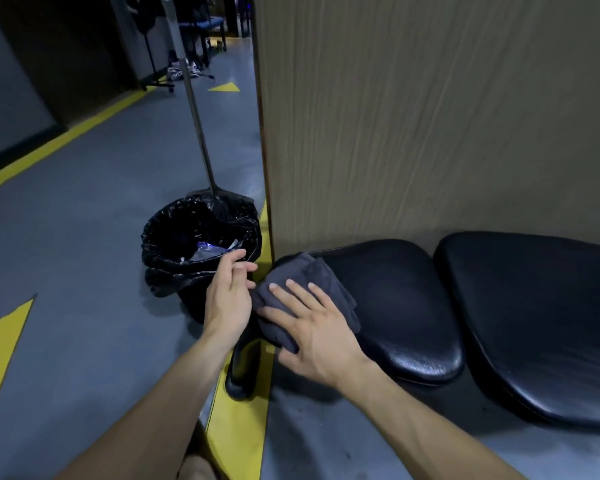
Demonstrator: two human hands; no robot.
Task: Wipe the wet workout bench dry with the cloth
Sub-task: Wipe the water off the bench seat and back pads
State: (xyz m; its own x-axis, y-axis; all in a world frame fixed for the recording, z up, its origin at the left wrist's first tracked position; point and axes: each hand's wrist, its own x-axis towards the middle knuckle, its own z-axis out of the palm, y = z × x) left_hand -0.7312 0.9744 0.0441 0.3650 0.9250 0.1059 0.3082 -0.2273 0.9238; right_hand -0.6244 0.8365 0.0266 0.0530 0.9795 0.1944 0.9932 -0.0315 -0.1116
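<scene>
From the head camera, two bare hands work at the left end of a black padded workout bench (388,299), which stands against a tall wood-grain panel (430,116). The bench shows two cushions: the nearer left pad under the hands and a second pad (541,323) to its right, with a narrow gap between them. One dark grey cloth (312,275) lies bunched on the left edge of the left pad, part of it hanging over that edge.

The right hand (312,330) lies flat on the cloth, fingers spread wide and pressing it down onto the pad; it does not grip the cloth. The left hand (227,299) sits just beside the cloth at the pad's left edge, its fingers loosely curled and partly open, fingertips at the cloth's edge; whether it pinches the fabric I cannot tell.

On the grey floor (84,237) left of the bench stands one bin lined with a black bag (198,244), with a long pole (198,126) rising behind it. Yellow lines and arrows mark the floor.
</scene>
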